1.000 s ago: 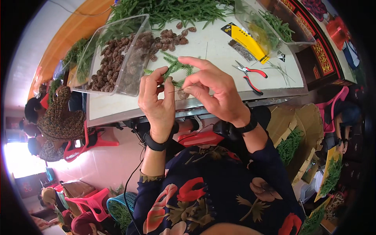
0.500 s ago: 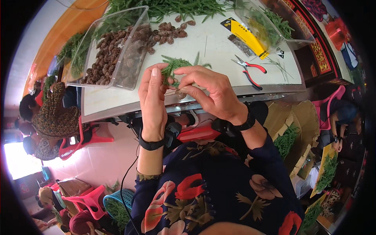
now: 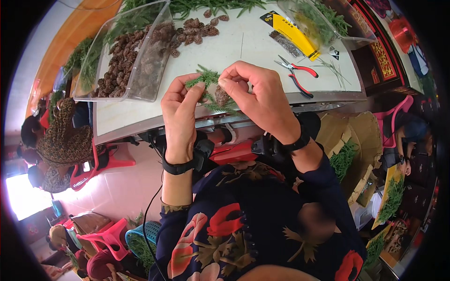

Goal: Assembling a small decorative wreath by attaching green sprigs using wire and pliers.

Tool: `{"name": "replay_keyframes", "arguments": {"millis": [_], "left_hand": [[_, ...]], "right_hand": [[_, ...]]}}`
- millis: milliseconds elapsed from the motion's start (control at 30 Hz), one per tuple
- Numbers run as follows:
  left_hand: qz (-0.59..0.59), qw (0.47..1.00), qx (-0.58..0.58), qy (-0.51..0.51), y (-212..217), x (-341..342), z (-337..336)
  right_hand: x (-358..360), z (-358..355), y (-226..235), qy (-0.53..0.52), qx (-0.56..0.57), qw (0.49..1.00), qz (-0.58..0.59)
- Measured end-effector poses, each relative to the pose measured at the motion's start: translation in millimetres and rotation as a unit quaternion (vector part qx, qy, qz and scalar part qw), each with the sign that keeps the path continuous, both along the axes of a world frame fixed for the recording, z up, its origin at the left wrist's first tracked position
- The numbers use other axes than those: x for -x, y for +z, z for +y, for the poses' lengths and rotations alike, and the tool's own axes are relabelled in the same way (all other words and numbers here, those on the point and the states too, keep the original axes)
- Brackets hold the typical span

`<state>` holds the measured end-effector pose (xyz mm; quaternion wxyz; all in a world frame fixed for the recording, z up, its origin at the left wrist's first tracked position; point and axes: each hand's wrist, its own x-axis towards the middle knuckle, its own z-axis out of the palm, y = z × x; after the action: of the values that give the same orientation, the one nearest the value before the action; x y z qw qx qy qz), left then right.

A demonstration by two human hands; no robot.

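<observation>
Between my hands, over the table's near edge, is a green fir-like sprig (image 3: 206,77). My left hand (image 3: 180,105) pinches its left part between thumb and fingers. A brown pine cone (image 3: 221,96) hangs just below the fingertips of my right hand (image 3: 258,96), against more green needles. The right thumb and forefinger are pressed together near the top of the cone; whether they grip a wire, the cone's tip or the sprig is too small to make out. Pliers (image 3: 296,75) with red and black handles lie open on the table to the right.
At the left a clear plastic bin (image 3: 136,91) holds many pine cones; loose cones (image 3: 199,30) lie beside it. Thin wires (image 3: 333,72) and a yellow-black packet (image 3: 297,37) lie to the right. Green sprigs (image 3: 215,7) fill the far edge. A cardboard box (image 3: 368,136) stands beside me.
My right hand has turned and risen slightly, and the pine cone now shows below its fingertips. My left thumb has tilted over onto the sprig. The view has shifted a little.
</observation>
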<state>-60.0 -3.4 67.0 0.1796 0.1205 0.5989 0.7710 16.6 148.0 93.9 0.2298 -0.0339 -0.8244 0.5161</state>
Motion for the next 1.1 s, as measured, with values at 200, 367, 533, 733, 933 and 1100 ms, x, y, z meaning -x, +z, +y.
{"name": "replay_keyframes", "arguments": {"millis": [200,367,533,733,933,1100], "left_hand": [[0.052,0.998,-0.035,0.009,-11.7,-5.8,4.5],[0.007,0.999,-0.045,-0.003,-10.5,-8.2,8.3],[0.02,0.999,-0.01,-0.023,-9.6,-16.2,13.5],[0.014,1.0,-0.008,-0.011,-10.1,-19.9,16.3],[-0.042,0.998,-0.045,0.021,-6.6,-26.6,18.7],[-0.057,0.996,-0.059,0.029,-6.4,-28.4,15.3]], "right_hand": [[2.3,0.8,-10.2,-0.053,-0.079,0.995,-0.005],[-0.6,0.7,-11.0,-0.073,-0.111,0.991,0.017],[-3.1,-0.1,-12.7,-0.089,-0.123,0.988,0.034],[-6.7,-4.1,-18.3,-0.11,-0.13,0.984,0.048],[-9.9,-9.9,-23.6,-0.133,-0.134,0.979,0.079],[-19.4,-23.0,-25.4,-0.105,-0.063,0.99,0.069]]}}
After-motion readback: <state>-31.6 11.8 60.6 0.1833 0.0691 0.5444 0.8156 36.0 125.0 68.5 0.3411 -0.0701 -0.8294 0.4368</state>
